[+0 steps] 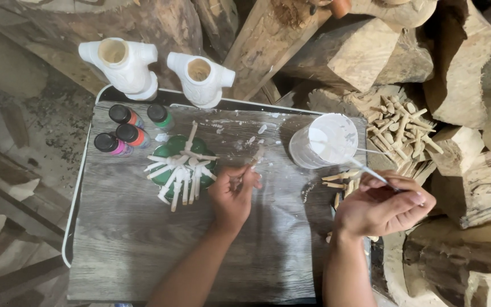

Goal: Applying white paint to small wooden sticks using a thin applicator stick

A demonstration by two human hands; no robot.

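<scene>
Two bare forearms come up from the bottom edge over a grey board (pixel 143 250) with a white rim. At the far left of this board stand four small paint bottles (pixel 132 129) with black caps, close together. Just right of them lies a green dish (pixel 166 153), and many white painted pegs (pixel 180 179) rest across it like a fan. Behind these, at the board's back edge, two white carved figures (pixel 160 71) stand side by side, each with a round hole on top. The left hand (pixel 233 196) is closed around a small wooden peg (pixel 255 158), which points up and away over white paint spots. More to the right stands a clear plastic cup (pixel 325 139) with white paint inside. The right hand (pixel 383 206) pinches a thin brush (pixel 373 172); its tip reaches to the cup, perhaps touching the rim, but this is hard to see. Some unpainted pegs (pixel 339 179) lie between cup and right hand, and a bigger heap of pegs (pixel 402 131) lies further right among wood blocks (pixel 461 68).
</scene>
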